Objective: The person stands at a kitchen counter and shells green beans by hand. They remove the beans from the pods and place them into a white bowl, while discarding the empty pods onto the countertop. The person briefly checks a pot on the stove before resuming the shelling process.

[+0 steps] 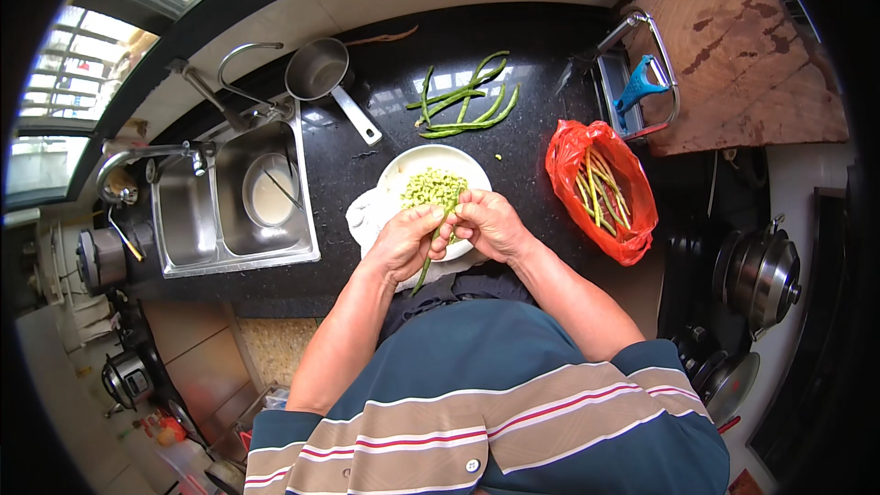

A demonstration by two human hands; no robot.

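My left hand [407, 239] pinches a long green bean pod [421, 276] whose lower end hangs toward my waist. At the pod's upper end, the thumb and fingers of my right hand [489, 221] grip it too, close against the left fingertips. Both hands are over the near part of a white bowl [474, 168]. Pale green shelled beans [432, 187] are heaped in that bowl, partly hidden by my fingers. A white cloth [359, 214] lies beside and under the bowl. Beyond it, several whole green pods [474, 125] lie loosely crossed on the black counter.
A red plastic bag [565, 175] at the right holds yellowish pods [595, 185]. Left stand a steel double sink [237, 244] with a bowl of cloudy liquid [273, 194], and a saucepan [317, 69]. A metal rack [675, 106] holding a blue peeler [641, 86] adjoins a thick wooden chopping block [742, 69].
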